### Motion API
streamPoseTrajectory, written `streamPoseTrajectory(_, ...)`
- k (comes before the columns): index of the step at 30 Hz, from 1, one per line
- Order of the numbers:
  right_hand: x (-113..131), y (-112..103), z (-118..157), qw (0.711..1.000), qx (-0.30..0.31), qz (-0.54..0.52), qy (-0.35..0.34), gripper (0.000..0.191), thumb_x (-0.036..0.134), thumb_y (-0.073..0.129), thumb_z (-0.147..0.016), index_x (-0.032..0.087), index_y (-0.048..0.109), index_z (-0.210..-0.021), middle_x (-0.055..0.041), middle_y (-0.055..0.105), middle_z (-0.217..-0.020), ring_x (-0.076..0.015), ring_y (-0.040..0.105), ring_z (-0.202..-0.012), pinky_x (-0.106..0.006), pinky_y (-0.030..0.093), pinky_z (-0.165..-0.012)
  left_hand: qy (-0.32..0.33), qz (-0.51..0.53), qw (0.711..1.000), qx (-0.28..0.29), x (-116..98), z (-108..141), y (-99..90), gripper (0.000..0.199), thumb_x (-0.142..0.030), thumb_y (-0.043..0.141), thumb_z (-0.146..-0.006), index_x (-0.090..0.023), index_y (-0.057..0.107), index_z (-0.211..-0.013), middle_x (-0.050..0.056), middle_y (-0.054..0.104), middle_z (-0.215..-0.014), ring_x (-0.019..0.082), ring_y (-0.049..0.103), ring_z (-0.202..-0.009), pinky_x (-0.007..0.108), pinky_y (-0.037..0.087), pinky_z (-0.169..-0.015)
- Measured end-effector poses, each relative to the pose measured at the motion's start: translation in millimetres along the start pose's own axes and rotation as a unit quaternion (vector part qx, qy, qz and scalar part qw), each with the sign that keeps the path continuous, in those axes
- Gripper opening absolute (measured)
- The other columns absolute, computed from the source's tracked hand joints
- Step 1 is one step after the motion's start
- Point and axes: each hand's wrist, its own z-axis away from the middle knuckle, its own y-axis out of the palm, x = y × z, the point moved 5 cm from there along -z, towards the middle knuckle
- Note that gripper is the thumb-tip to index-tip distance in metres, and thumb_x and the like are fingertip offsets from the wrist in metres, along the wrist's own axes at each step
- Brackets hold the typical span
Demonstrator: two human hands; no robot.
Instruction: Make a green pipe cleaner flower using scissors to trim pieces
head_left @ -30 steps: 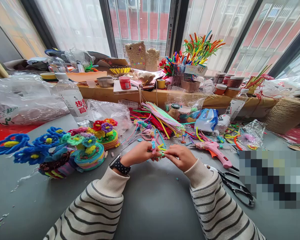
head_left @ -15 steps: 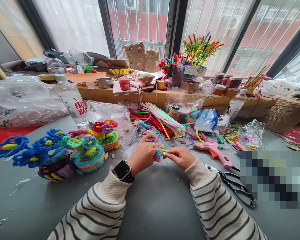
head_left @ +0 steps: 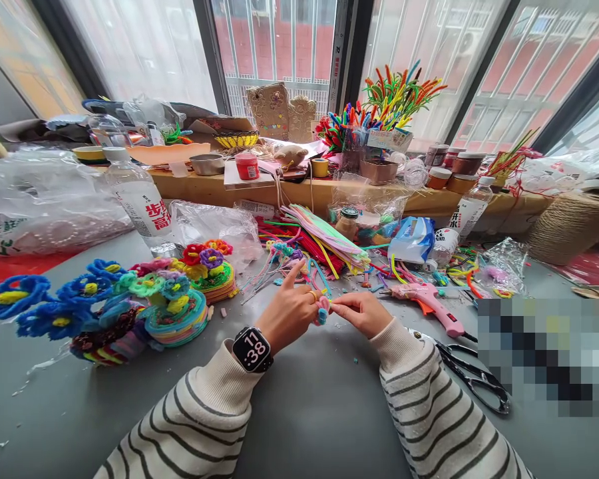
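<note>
My left hand grips a small pink and blue pipe-cleaner flower between thumb and fingers, its index finger stretched out away from the piece. Close against the flower's right side, my right hand has thumb and forefinger pinched together on a short yellow bit at its middle; the fingers partly hide this bit. Just beyond the hands lie loose pastel pipe cleaners. To the left stand finished pipe-cleaner flower pots, one with blue flowers and one with a pale striped base.
A pink glue gun and black-handled scissors lie right of my right hand. Plastic bottles and a twine spool stand farther back. A ledge with jars and pipe-cleaner bundles runs beneath the windows.
The flower has turned between my fingers, and my left index finger now points out straighter. My left wrist has rolled slightly, and the watch face has lit up.
</note>
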Motion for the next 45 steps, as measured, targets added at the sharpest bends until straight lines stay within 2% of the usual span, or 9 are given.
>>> streamPoseTrajectory(8, -8, 0, -2, 0.995, 0.023, -0.08, 0.053, 0.026, 0.028, 0.047, -0.073, 0.014, 0.068, -0.075, -0.0023, 0.066, -0.067, -0.0147, 0.056, -0.062, -0.023, 0.042, -0.058, 0.029, -0.004, 0.999, -0.022, -3, 0, 0.4, 0.031, -0.012, 0.033, -0.081, -0.017, 0.056, -0.062, -0.004, 0.057, -0.058, 0.008, 0.05, -0.056, 0.048, 0.013, -0.101)
streamPoseTrajectory(14, -14, 1, -2, 0.994, 0.024, -0.092, 0.059, 0.025, 0.03, 0.049, -0.072, 0.015, 0.069, -0.071, -0.0011, 0.065, -0.063, -0.0153, 0.055, -0.062, -0.023, 0.041, -0.055, 0.01, 0.024, 0.999, -0.026, -2, -1, -1.4, 0.034, -0.012, 0.031, -0.081, -0.018, 0.058, -0.061, -0.004, 0.057, -0.058, 0.008, 0.049, -0.055, 0.048, 0.012, -0.101)
streamPoseTrajectory(19, -10, 1, -1, 0.997, 0.016, -0.067, 0.038, 0.032, 0.036, 0.045, -0.075, 0.015, 0.068, -0.074, -0.0013, 0.064, -0.064, -0.0144, 0.055, -0.061, -0.022, 0.04, -0.054, -0.026, 0.057, 0.998, -0.017, 5, -1, -0.3, 0.035, -0.014, 0.032, -0.08, -0.018, 0.057, -0.055, -0.003, 0.057, -0.055, 0.008, 0.051, -0.056, 0.048, 0.011, -0.1)
streamPoseTrajectory(25, -6, -1, -1, 1.0, -0.007, -0.019, 0.014, 0.036, 0.039, 0.043, -0.077, 0.014, 0.068, -0.073, -0.0034, 0.064, -0.064, -0.0129, 0.053, -0.058, -0.021, 0.038, -0.053, -0.028, 0.041, 0.999, 0.002, 7, 0, 2.2, 0.031, -0.014, 0.035, -0.079, -0.018, 0.058, -0.059, -0.004, 0.056, -0.053, 0.009, 0.051, -0.055, 0.048, 0.012, -0.1)
streamPoseTrajectory(32, -10, 1, -2, 0.999, 0.0, 0.009, 0.033, 0.037, 0.038, 0.041, -0.077, 0.014, 0.066, -0.063, -0.0002, 0.056, -0.053, -0.0089, 0.044, -0.049, -0.021, 0.032, -0.05, -0.025, 0.055, 0.998, -0.004, 6, -1, -0.7, 0.031, -0.013, 0.035, -0.078, -0.019, 0.057, -0.057, -0.004, 0.058, -0.055, 0.009, 0.053, -0.058, 0.048, 0.011, -0.1)
streamPoseTrajectory(38, -12, 2, -3, 0.998, 0.001, -0.031, 0.046, 0.035, 0.036, 0.043, -0.075, 0.014, 0.064, -0.057, 0.0007, 0.052, -0.05, -0.0088, 0.041, -0.048, -0.021, 0.031, -0.051, -0.016, 0.032, 0.999, -0.012, 2, -1, -1.3, 0.034, -0.013, 0.033, -0.08, -0.018, 0.058, -0.058, -0.004, 0.058, -0.054, 0.009, 0.053, -0.058, 0.049, 0.01, -0.1)
streamPoseTrajectory(45, -14, 4, -3, 0.989, -0.003, -0.128, 0.075, 0.032, 0.031, 0.044, -0.069, 0.015, 0.056, -0.045, 0.0008, 0.051, -0.048, -0.0103, 0.043, -0.051, -0.023, 0.033, -0.055, 0.014, 0.015, 0.998, -0.053, -5, -1, -1.6, 0.032, -0.009, 0.035, -0.078, -0.018, 0.057, -0.057, -0.005, 0.058, -0.058, 0.007, 0.05, -0.055, 0.047, 0.012, -0.101)
